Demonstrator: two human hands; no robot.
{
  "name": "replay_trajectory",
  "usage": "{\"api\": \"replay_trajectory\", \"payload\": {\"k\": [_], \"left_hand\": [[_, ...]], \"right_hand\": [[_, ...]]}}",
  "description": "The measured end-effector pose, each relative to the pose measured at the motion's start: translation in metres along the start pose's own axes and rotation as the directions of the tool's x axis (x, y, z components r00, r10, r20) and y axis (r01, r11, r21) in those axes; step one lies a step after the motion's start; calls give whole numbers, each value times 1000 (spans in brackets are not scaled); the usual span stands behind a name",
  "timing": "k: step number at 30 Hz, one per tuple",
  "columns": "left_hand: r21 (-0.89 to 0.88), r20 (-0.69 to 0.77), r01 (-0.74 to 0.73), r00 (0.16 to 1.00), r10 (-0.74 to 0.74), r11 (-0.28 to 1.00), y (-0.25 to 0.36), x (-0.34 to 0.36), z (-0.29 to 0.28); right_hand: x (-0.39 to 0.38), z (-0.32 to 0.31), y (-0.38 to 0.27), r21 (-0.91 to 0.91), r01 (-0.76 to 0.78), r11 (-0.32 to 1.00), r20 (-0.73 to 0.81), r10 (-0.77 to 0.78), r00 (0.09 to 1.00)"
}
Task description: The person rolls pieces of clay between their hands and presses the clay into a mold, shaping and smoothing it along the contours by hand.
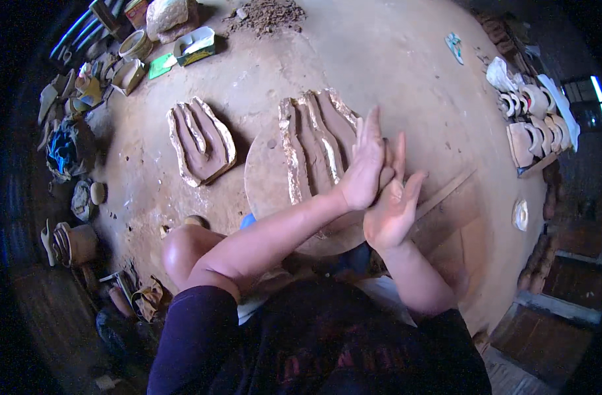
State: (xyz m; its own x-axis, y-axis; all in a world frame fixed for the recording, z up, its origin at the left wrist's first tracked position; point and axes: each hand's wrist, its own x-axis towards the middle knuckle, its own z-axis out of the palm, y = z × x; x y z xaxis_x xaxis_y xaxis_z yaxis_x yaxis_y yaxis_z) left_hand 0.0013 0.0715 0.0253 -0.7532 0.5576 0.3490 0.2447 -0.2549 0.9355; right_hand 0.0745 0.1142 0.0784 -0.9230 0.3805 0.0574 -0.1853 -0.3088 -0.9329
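Note:
My left hand (365,168) reaches across to the right, its fingers stretched upward. Against it lies my right hand (392,214), palm turned up and fingers spread. The two meet near the palms, and whether anything sits between them is hidden. Just behind and left of the hands, a large mould piece (314,141) with white crusted edges and brown clay-like hollows rests on a round board (265,178). Part of this mould is covered by my left hand. A second, smaller mould piece (201,141) of the same look lies on the floor to the left.
Crumbled clay (265,16) lies on the floor at the far side. A box (194,46), a green sheet (161,66) and bowls stand at far left. Curved clay pieces (538,125) are stacked at right, with a blue-white scrap (453,47) nearby. Tools (122,289) lie at lower left.

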Motion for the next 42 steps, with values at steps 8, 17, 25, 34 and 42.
{"api": "replay_trajectory", "payload": {"k": [8,17,25,34,42], "left_hand": [[-21,-178,-16,984,12,1000,-22,5,-13],[429,-330,176,944,-28,886,-20,35,-54],[548,-381,302,920,-89,780,-115,20,-186],[2,-498,459,771,-397,888,-146,10,-257],[-426,-200,657,603,-773,622,-117,-5,-250]], "right_hand": [[2,4,6,11,-49,999,32,49,998],[30,-2,32,26,-289,957,-16,290,957],[106,0,48,-560,-358,747,-52,400,915],[168,25,118,-906,61,419,148,178,973],[182,75,141,-952,156,264,223,245,943]]}}
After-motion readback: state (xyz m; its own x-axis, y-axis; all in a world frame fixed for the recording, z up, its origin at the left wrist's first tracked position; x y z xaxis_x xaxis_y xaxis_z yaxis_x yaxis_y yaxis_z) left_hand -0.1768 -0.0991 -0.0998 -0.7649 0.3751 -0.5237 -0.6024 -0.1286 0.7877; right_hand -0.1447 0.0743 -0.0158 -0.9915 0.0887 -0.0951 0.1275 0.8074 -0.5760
